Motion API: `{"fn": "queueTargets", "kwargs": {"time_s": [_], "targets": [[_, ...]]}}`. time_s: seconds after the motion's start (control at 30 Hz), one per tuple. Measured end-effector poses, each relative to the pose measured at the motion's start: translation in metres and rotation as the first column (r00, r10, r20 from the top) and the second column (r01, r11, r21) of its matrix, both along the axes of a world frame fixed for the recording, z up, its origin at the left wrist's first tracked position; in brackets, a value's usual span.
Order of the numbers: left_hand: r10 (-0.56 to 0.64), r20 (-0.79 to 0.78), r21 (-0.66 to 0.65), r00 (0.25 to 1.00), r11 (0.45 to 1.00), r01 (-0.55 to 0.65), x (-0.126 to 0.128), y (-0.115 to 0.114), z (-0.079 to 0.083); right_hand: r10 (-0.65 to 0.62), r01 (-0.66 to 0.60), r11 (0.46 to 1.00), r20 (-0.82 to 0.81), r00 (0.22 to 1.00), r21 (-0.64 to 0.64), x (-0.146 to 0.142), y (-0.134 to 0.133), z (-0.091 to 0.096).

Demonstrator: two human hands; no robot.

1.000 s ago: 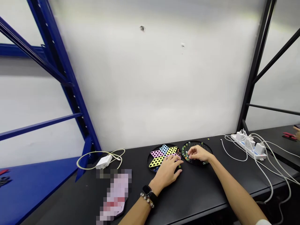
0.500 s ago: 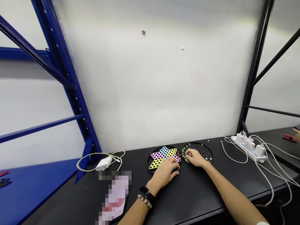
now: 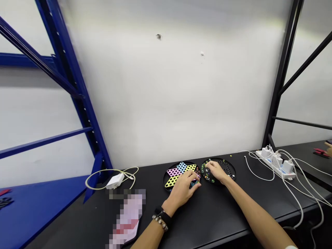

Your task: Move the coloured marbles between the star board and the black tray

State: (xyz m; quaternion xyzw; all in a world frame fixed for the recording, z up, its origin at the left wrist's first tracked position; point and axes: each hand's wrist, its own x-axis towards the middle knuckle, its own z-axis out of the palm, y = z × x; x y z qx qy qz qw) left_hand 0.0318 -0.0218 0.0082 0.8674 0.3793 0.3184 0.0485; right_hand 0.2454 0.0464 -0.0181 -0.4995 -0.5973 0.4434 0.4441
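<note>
1. Your left hand (image 3: 183, 193) stays over the lower right of the star board (image 3: 181, 168), much as it did half a second ago. Its fingers (image 3: 194, 180) curl down onto the board's edge beside a small cluster of teal-and-dark marbles (image 3: 194, 184), which now show more clearly. You can't tell whether those fingers hold a marble.
2. Your right hand (image 3: 217, 172) now sits a little higher over the round tray (image 3: 228, 166), just right of the board. Its fingers (image 3: 209, 166) spread further across the tray's upper left instead of gathering at its left rim. They are partly open and curve down towards the marbles (image 3: 212, 180), but you can't tell whether they have hold of one.
3. The board and tray lie side by side on the black bench (image 3: 233, 211), nearly touching, and both look unmoved.
4. A watch (image 3: 158, 212) and a bead bracelet (image 3: 159, 223) sit on your left wrist.
5. A white charger (image 3: 116, 180) and its looped cable lie left of the board, with a blurred object (image 3: 128, 216) nearer you.
6. A power strip (image 3: 275, 165) lies to the right. At the far right edge, another person's hand (image 3: 329, 149) is beside a red item (image 3: 319, 151).
</note>
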Motion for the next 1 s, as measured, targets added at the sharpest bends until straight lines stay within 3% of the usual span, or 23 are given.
{"fn": "queueTargets", "kwargs": {"time_s": [0.07, 0.13, 0.23, 0.3, 0.33, 0.4, 0.47, 0.53, 0.6, 0.63, 0.7, 0.77, 0.87, 1.0], "targets": [[0.029, 0.077, 0.053, 0.997, 0.998, -0.033, 0.001, 0.0, 0.002, 0.07, -0.13, 0.977, -0.319, 0.945, -0.169, -0.003, -0.004, 0.009], [0.048, 0.154, 0.112, 0.987, 0.991, -0.066, 0.002, -0.001, 0.003, 0.212, -0.387, 0.886, -0.522, 0.826, -0.254, -0.009, -0.012, 0.016], [0.023, 0.197, 0.161, 0.98, 0.986, -0.055, 0.007, -0.003, 0.0, 0.373, -0.66, 0.678, -0.623, 0.688, -0.323, -0.024, -0.025, 0.017], [0.0, 0.176, 0.143, 0.984, 0.989, -0.025, 0.01, -0.004, -0.001, 0.405, -0.71, 0.577, -0.613, 0.678, -0.404, -0.035, -0.031, 0.012], [-0.005, 0.167, 0.129, 0.986, 0.992, -0.017, 0.011, -0.005, -0.002, 0.407, -0.707, 0.558, -0.599, 0.69, -0.435, -0.039, -0.032, 0.009], [0.003, 0.163, 0.11, 0.987, 0.994, -0.021, 0.013, -0.005, -0.002, 0.391, -0.657, 0.613, -0.554, 0.735, -0.438, -0.043, -0.031, 0.005], [0.026, 0.176, 0.114, 0.984, 0.992, -0.047, 0.012, -0.005, -0.002, 0.356, -0.543, 0.757, -0.468, 0.809, -0.364, -0.04, -0.024, 0.002], [0.051, 0.187, 0.12, 0.981, 0.99, -0.075, 0.009, -0.006, 0.0, 0.266, -0.329, 0.917, -0.269, 0.926, -0.224, -0.029, -0.012, 0.0], [0.065, 0.192, 0.118, 0.979, 0.989, -0.088, 0.007, -0.007, 0.002, 0.074, -0.073, 0.997, 0.051, 0.996, -0.017, -0.015, 0.004, -0.002], [0.066, 0.188, 0.113, 0.98, 0.99, -0.088, 0.007, -0.007, 0.004, -0.035, 0.017, 0.997, 0.237, 0.971, 0.079, -0.007, 0.013, -0.004], [0.062, 0.171, 0.097, 0.983, 0.992, -0.08, 0.006, -0.009, 0.005, -0.184, 0.103, 0.979, 0.538, 0.823, 0.176, 0.006, 0.03, -0.007], [0.053, 0.167, 0.085, 0.985, 0.994, -0.068, 0.006, -0.011, 0.007, -0.186, 0.112, 0.982, 0.729, 0.659, 0.149, 0.013, 0.043, -0.009], [0.029, 0.176, 0.074, 0.984, 0.996, -0.043, 0.006, -0.012, 0.007, -0.111, 0.05, 0.994, 0.86, 0.499, 0.099, 0.01, 0.054, -0.012], [0.019, 0.174, 0.06, 0.985, 0.998, -0.03, 0.006, -0.012, 0.007, -0.119, -0.008, 0.991, 0.896, 0.428, 0.135, -0.002, 0.059, -0.018]]}}
